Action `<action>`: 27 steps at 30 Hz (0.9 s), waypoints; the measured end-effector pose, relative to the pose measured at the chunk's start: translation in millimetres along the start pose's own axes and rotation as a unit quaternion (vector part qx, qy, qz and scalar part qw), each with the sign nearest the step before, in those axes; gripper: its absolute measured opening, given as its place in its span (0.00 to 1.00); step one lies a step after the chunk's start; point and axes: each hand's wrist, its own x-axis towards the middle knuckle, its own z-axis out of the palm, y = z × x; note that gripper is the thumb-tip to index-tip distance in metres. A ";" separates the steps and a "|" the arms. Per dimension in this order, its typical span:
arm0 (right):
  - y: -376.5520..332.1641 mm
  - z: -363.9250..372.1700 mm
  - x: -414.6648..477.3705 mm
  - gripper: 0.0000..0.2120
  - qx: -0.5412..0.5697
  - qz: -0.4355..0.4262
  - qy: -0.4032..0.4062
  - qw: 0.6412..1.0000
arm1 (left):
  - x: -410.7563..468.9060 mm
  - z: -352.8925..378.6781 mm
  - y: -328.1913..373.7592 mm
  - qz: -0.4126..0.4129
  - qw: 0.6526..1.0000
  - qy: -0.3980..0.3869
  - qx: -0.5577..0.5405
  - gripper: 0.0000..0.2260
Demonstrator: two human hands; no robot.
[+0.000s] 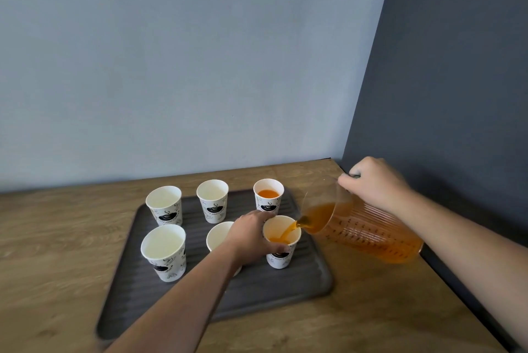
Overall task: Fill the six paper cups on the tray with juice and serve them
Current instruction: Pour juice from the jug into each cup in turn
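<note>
A cup (281,241) is gripped by the left hand (251,234). A tilted jug (363,231) is held closed-fisted by the right hand (374,182), and juice (287,234) is poured beside the left fingers.

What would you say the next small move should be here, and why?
Probably keep the pitcher tilted until the front right cup, steadied by the left hand, fills about like the back right cup; juice is streaming in and sits low.
</note>
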 end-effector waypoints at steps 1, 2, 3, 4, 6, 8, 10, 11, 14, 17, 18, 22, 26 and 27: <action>-1.0 -0.7 -0.5 0.24 -0.002 0.002 0.001 1.000 | -0.1 0.2 0.0 0.000 1.000 0.001 0.001 0.38; -1.6 -1.3 -0.8 0.25 -0.004 0.003 0.003 1.000 | 0.0 0.4 0.0 0.000 1.000 0.003 0.003 0.38; -2.1 -1.8 -0.9 0.25 -0.006 0.003 0.004 1.000 | 0.2 0.7 -0.3 0.000 1.000 0.004 0.004 0.38; -2.6 -2.2 -0.7 0.25 -0.007 0.002 0.003 1.000 | 0.7 0.9 -0.4 0.000 1.000 0.004 0.003 0.39; -3.0 -2.8 -0.4 0.24 -0.008 0.003 0.001 1.000 | 1.0 1.1 -0.6 -0.001 1.000 0.002 0.002 0.39; -3.5 -3.0 -0.4 0.24 -0.010 0.002 -0.001 1.000 | 0.8 1.1 -0.8 -0.004 1.000 0.001 0.001 0.39; -4.0 -3.2 -0.4 0.24 -0.012 0.001 -0.001 1.000 | 0.4 1.2 -1.1 -0.005 1.000 0.001 0.000 0.39; -4.0 -3.4 -0.1 0.24 -0.013 0.001 -0.001 1.000 | 0.3 1.3 -0.9 -0.005 1.000 0.001 0.000 0.39; -4.0 -4.2 1.4 0.24 -0.018 -0.001 0.002 1.000 | 1.0 1.7 -0.2 -0.006 1.000 0.002 -0.001 0.39; -4.2 -4.5 1.7 0.24 -0.019 -0.002 0.002 1.000 | 1.2 1.8 -0.2 -0.008 1.000 0.003 -0.001 0.39; -4.1 -4.5 1.5 0.24 -0.020 -0.002 0.002 1.000 | 1.4 1.9 -0.6 -0.009 1.000 0.003 -0.001 0.39; -4.1 -4.1 1.6 0.23 -0.023 0.000 0.006 1.000 | 0.8 1.5 -0.6 -0.011 1.000 0.003 -0.003 0.39; -4.3 -2.7 2.5 0.23 -0.017 0.005 -0.002 1.000 | 0.2 0.4 1.0 -0.008 1.000 0.004 -0.004 0.38; -4.7 -2.5 2.6 0.23 -0.016 0.004 -0.003 1.000 | -0.1 0.0 1.1 -0.009 1.000 0.003 -0.006 0.38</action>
